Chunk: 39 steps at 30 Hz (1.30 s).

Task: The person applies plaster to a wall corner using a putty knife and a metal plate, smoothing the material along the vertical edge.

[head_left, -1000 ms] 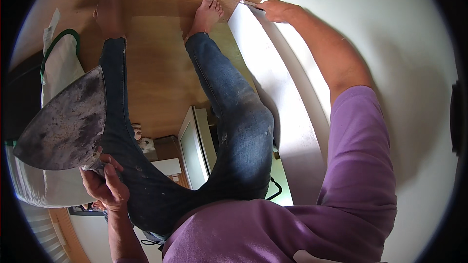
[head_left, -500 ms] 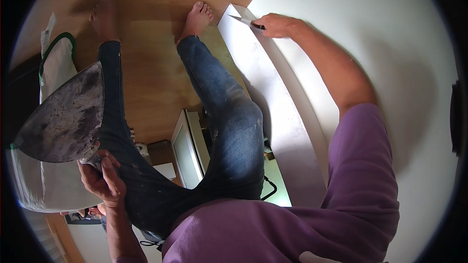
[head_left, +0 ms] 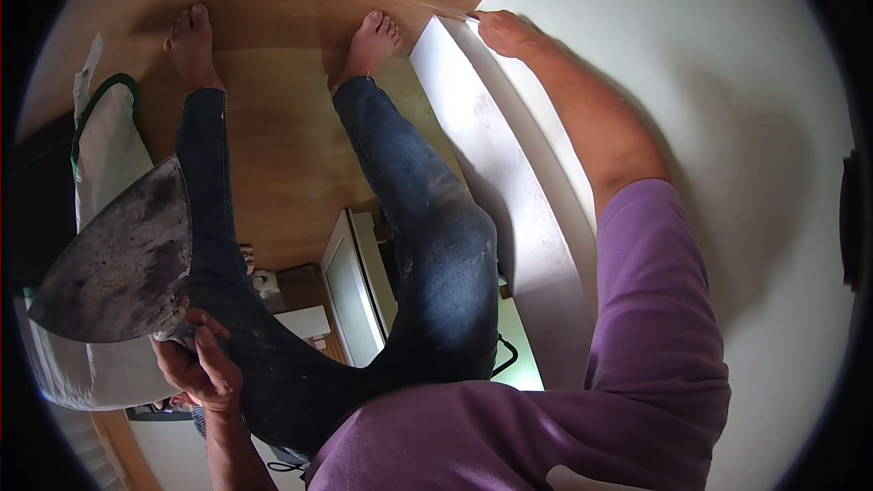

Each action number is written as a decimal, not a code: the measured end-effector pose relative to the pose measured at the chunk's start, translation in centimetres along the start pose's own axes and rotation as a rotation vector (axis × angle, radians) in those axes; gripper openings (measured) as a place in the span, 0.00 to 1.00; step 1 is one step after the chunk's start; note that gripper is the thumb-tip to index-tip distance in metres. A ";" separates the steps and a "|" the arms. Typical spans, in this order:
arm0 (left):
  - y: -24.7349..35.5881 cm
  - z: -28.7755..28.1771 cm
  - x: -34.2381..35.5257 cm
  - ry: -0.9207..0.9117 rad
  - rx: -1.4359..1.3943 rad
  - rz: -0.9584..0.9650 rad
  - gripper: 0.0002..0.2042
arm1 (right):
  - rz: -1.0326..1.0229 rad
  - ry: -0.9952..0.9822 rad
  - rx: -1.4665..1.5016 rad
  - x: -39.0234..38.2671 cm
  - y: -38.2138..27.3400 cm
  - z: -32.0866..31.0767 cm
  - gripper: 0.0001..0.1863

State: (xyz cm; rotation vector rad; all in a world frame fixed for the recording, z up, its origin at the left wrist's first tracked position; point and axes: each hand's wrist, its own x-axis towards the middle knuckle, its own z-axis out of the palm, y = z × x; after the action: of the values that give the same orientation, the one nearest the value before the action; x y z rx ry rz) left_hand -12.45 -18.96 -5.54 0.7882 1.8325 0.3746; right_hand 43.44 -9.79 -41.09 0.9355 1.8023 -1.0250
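In my left hand (head_left: 211,362) is the handle of a wide putty knife (head_left: 123,264). Its broad grey blade is smeared with dried filler and points away from me over the left side. My right hand (head_left: 505,35) reaches to the far end of a white boxed ledge (head_left: 496,155), close against the white wall (head_left: 727,109). Its fingers are closed round a smaller putty knife (head_left: 447,13), whose thin, blurred blade points left over the ledge's end. Most of that tool's handle is hidden in the hand.
My bare feet stand on a brown wooden board (head_left: 291,82). A white sack with a green edge (head_left: 114,145) is at the left. Lower down are a framed glass panel (head_left: 353,282) and a co-worker's hand (head_left: 182,400), partly hidden.
My right hand has moved farther out to the ledge's far end, taking the small knife off the ledge's face. My left hand and wide knife have dropped slightly. My left foot, blurred before, is now still.
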 end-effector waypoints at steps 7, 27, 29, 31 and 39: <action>-0.1 -0.3 0.3 -0.027 0.018 0.017 0.20 | 0.147 0.033 0.296 0.9 -0.9 1.1 0.25; 0.3 0.5 1.0 -0.019 -0.027 0.020 0.16 | 0.132 -0.328 0.309 -4.9 -4.4 -5.7 0.31; -0.1 0.6 1.0 -0.023 -0.028 0.009 0.15 | 0.113 -0.349 0.325 -6.4 -5.1 -6.5 0.34; -0.3 0.6 1.0 -0.028 -0.023 0.007 0.15 | 0.114 -0.359 0.330 -8.0 -6.1 -7.5 0.32; 0.1 0.8 1.5 -0.031 -0.081 0.003 0.10 | 0.128 -0.370 0.315 -14.3 -8.4 -10.3 0.29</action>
State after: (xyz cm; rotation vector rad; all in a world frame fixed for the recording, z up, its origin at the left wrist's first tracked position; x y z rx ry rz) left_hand -12.00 -17.98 -6.91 0.7371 1.7769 0.4335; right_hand 38.29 -6.53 -22.62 0.9591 1.2833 -1.3262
